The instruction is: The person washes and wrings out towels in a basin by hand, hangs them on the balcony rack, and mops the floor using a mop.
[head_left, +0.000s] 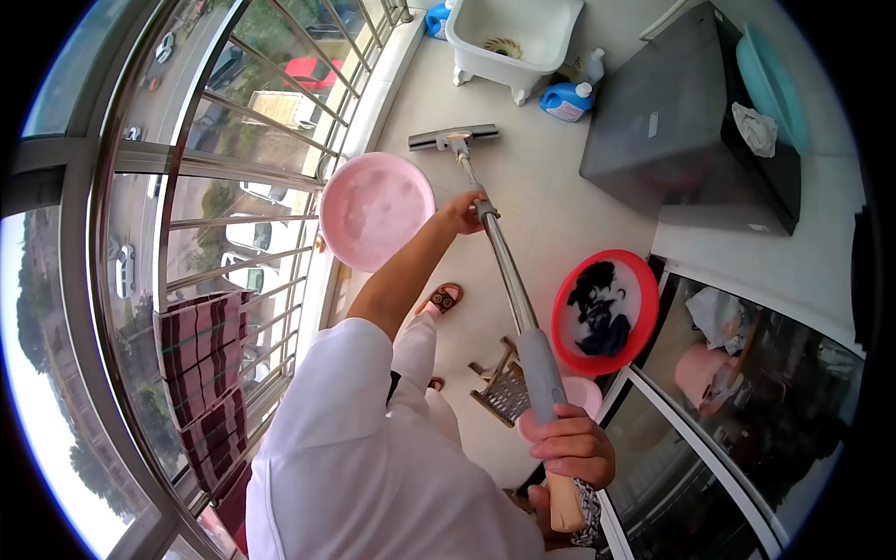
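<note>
A long mop with a grey and silver pole (509, 271) slants across the middle of the view. Its flat head (455, 138) rests on the tiled floor near the top. My left hand (462, 214) is closed round the pole a little below the head, with the arm stretched out. Lower right, my right hand (574, 446) wraps round the thick grey grip near the pole's tan end. To the left of the mop lies a pink basin (378, 210). On its right stands a red basin (647, 313) holding dark clothes (602, 313) in sudsy water.
A white sink (551, 37) and blue bottles (565, 101) are at the top. A dark grey appliance (667, 121) stands upper right. A small stool (504, 392) and a pink bowl (581, 394) sit beside the grip. Railings (238, 224) line the left; glass doors, the right.
</note>
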{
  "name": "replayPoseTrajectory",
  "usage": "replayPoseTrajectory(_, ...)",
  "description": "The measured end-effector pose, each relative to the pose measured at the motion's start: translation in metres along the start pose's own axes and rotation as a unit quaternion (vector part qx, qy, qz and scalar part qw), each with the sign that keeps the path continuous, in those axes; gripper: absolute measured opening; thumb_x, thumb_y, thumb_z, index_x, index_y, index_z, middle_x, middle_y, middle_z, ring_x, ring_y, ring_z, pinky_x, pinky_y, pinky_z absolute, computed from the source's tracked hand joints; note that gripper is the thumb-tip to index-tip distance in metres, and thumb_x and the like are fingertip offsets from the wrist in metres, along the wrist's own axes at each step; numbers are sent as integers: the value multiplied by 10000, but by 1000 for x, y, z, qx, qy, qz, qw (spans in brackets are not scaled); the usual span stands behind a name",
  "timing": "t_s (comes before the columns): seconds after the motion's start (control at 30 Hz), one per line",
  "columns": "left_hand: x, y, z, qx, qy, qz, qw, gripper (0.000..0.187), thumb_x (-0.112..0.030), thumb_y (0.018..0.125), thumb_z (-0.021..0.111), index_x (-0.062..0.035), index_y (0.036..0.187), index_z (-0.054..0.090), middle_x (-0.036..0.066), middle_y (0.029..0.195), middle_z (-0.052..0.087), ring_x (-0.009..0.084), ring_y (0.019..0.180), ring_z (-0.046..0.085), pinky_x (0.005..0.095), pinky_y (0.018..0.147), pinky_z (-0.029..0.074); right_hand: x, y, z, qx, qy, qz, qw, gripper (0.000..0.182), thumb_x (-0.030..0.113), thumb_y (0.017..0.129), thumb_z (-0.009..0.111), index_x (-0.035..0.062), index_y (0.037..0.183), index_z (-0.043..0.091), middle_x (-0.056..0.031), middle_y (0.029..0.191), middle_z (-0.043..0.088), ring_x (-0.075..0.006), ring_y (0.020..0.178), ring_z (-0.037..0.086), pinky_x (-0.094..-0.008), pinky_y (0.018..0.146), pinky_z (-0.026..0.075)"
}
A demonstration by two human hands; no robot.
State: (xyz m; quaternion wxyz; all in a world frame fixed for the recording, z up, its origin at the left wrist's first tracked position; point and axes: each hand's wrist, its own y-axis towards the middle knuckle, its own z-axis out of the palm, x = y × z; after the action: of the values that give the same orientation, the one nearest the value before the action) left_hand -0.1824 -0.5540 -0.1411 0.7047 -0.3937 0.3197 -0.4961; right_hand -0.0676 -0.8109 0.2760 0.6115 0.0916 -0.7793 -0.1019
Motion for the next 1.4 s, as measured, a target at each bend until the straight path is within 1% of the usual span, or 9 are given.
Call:
replayPoseTrajectory(0.2, 44, 5, 19, -86, 83, 33, 992, 277, -104, 769, 576, -19, 972, 408, 132, 705, 546, 243, 556, 591, 461, 582, 561, -3, -49, 14, -89, 13, 4, 996, 297, 319, 793, 643, 89, 794, 455, -49, 653, 562, -213, 618, 592, -393, 678, 493)
replayPoseTrajectory(0.33, 118, -5, 7, -79, 120, -7, 990, 269, -130, 771, 579, -13, 956, 424, 124, 708, 571, 238, 582, 617, 428, 572, 562, 30, -118, 19, -134, -29, 35, 990, 303, 335, 817, 616, 82, 787, 451, -50, 624, 552, -206, 570, 575, -386, 640, 487)
replayPoseTrajectory(0.63, 391, -63, -62, -25, 277, -84, 957, 260, -165, 762, 607, -13, 930, 481, 133, 707, 612, 252, 590, 647, 393, 523, 556, 136, -360, 87, -305, -115, 53, 944, 327, 362, 812, 584, 99, 728, 408, -18, 516, 454, -164, 478, 485, -352, 585, 423)
replayPoseTrajectory(0.9, 594, -179, -184, -6, 252, -87, 964, 290, -174, 735, 652, 0, 894, 483, 98, 702, 577, 241, 537, 615, 383, 525, 568, 266, -523, 130, -210, -117, 164, 957, 283, 325, 816, 607, 100, 794, 435, -26, 610, 552, -175, 560, 569, -346, 601, 466)
replayPoseTrajectory(0.93, 608, -197, -201, 2, 261, -108, 959, 254, -200, 742, 649, -35, 883, 517, 72, 666, 579, 214, 516, 609, 387, 523, 564, 270, -525, 150, -305, -61, 66, 948, 205, 231, 821, 554, 89, 707, 459, -59, 554, 491, -186, 501, 465, -394, 532, 366)
replayPoseTrajectory(1.07, 642, -243, -242, -39, 225, -167, 959, 288, -189, 743, 647, -28, 910, 476, 92, 723, 573, 229, 571, 617, 397, 547, 565, 312, -565, 134, -103, -47, 137, 984, 277, 334, 790, 641, 115, 749, 477, 1, 598, 571, -114, 538, 563, -273, 542, 422)
replayPoseTrajectory(1.17, 629, -238, -243, -71, 204, -194, 957, 263, -167, 750, 636, -37, 900, 463, 90, 712, 553, 230, 573, 612, 398, 544, 565, 309, -556, 171, -240, -74, 79, 965, 288, 354, 773, 655, 130, 734, 478, 17, 560, 551, -114, 511, 546, -273, 534, 409)
replayPoseTrajectory(1.2, 619, -246, -238, -49, 210, -168, 962, 262, -167, 745, 642, -39, 892, 466, 89, 711, 550, 229, 564, 607, 396, 542, 564, 308, -542, 170, -228, -15, 11, 973, 224, 210, 759, 625, 59, 713, 466, -67, 545, 498, -192, 461, 461, -337, 450, 326)
replayPoseTrajectory(1.4, 540, -248, -201, -24, 197, -99, 975, 258, -106, 711, 654, -10, 861, 468, 109, 752, 556, 238, 578, 597, 395, 543, 572, 287, -550, 188, -226, -107, -1, 968, 378, 437, 716, 681, 139, 751, 452, 34, 549, 504, -130, 502, 514, -308, 571, 397)
